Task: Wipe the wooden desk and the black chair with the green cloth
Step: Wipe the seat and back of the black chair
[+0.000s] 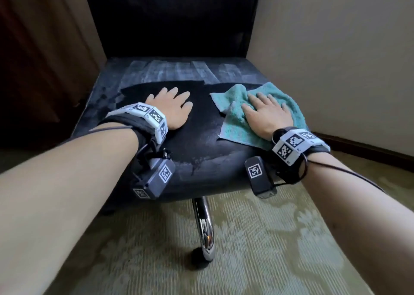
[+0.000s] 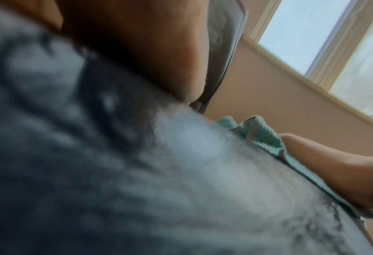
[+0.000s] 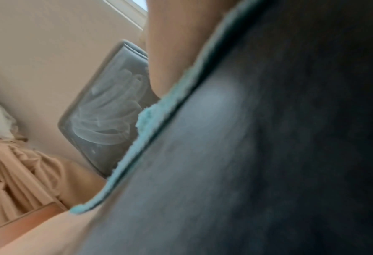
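The green cloth [image 1: 266,115] lay near the black chair [image 1: 156,75] seat's right edge under my flat, spread right hand [image 1: 266,113]; my left hand [image 1: 172,106] pressed flat, fingers spread, beside it.

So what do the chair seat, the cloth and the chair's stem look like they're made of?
Chair seat: looks like dark velvet or a similar napped fabric; strokes leave pale and dark streaks in it. Green cloth: terry towelling, with a looped, fuzzy surface and frayed edges. Chair stem: polished chrome-like metal, mirror-bright with reflections.
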`<state>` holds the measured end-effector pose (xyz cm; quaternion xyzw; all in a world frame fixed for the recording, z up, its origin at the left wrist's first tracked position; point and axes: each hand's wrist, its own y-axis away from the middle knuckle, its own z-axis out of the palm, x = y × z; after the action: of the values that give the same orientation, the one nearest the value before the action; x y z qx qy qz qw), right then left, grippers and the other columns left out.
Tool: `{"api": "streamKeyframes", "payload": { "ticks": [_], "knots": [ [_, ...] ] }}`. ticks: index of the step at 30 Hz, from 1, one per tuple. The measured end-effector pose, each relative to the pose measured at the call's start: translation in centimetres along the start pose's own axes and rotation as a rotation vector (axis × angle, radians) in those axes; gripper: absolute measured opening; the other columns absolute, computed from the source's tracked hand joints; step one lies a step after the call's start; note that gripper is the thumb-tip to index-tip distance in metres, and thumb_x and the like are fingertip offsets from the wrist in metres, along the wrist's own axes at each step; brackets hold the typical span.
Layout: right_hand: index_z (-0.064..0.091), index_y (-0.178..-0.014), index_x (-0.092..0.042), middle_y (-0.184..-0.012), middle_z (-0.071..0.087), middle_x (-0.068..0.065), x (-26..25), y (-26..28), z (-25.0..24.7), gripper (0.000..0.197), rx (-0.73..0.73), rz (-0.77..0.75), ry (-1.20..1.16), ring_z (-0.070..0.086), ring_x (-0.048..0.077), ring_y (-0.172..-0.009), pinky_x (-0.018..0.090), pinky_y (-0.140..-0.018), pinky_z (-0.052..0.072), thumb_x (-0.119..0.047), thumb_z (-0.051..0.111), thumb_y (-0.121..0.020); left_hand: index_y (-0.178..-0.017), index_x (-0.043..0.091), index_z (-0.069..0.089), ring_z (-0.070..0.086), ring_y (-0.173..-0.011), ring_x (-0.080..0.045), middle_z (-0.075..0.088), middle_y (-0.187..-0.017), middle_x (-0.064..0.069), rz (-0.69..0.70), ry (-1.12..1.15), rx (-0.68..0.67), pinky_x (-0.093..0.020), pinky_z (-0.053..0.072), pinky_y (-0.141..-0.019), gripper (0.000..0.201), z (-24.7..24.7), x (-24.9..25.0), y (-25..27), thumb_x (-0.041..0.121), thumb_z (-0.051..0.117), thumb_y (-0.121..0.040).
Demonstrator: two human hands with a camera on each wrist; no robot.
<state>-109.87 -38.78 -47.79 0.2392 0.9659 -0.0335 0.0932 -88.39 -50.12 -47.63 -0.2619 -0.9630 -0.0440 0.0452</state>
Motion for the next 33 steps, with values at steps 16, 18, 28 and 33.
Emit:
{"api": "streamKeyframes", "payload": {
  "ticks": [16,18,28,33],
  "knots": [
    [0.031,-0.149,-0.033,-0.159,0.023,-0.008,-4.7,8.1,2.1,0.053,0.186,-0.01,-0.085,0.01,0.014,-0.149,0.048,-0.119,-0.002,-0.045,0.02,-0.098,-0.152,0.035,0.012,0.005,-0.148,-0.022,0.01,-0.161,0.006,0.029,0.002,0.16,-0.051,0.003,-0.118,0.054,2.4,-0.3,8.0,0.048,0.01,-0.099],
    [0.041,-0.14,-0.035,-0.153,0.034,-0.011,-4.6,8.9,2.7,0.047,0.276,-0.046,-0.091,0.018,0.013,-0.145,0.046,-0.12,0.002,-0.045,0.023,-0.099,-0.152,0.035,0.015,0.008,-0.148,-0.022,0.012,-0.161,0.006,0.031,-0.012,0.226,-0.05,0.005,-0.119,0.054,2.9,-0.4,8.3,0.048,0.009,-0.099],
    [0.042,-0.143,-0.04,-0.155,0.033,-0.017,-1.6,6.7,2.9,0.05,0.373,-0.037,-0.101,0.022,0.007,-0.145,0.04,-0.12,0.011,-0.047,0.027,-0.096,-0.148,0.027,0.03,0.021,-0.142,-0.03,0.03,-0.155,-0.001,-0.015,-0.006,0.344,-0.054,0.011,-0.114,0.055,3.6,3.1,9.1,0.045,0.012,-0.099],
    [0.043,-0.143,-0.039,-0.155,0.032,-0.017,-6.1,9.2,5.6,0.047,0.496,-0.041,-0.186,0.018,0.008,-0.145,0.041,-0.121,0.001,-0.041,0.029,-0.098,-0.147,0.028,0.028,0.023,-0.14,-0.03,0.029,-0.154,-0.001,-0.048,-0.026,0.326,-0.056,0.013,-0.112,0.054,3.9,3.9,8.5,0.044,0.01,-0.099]
  ]
}}
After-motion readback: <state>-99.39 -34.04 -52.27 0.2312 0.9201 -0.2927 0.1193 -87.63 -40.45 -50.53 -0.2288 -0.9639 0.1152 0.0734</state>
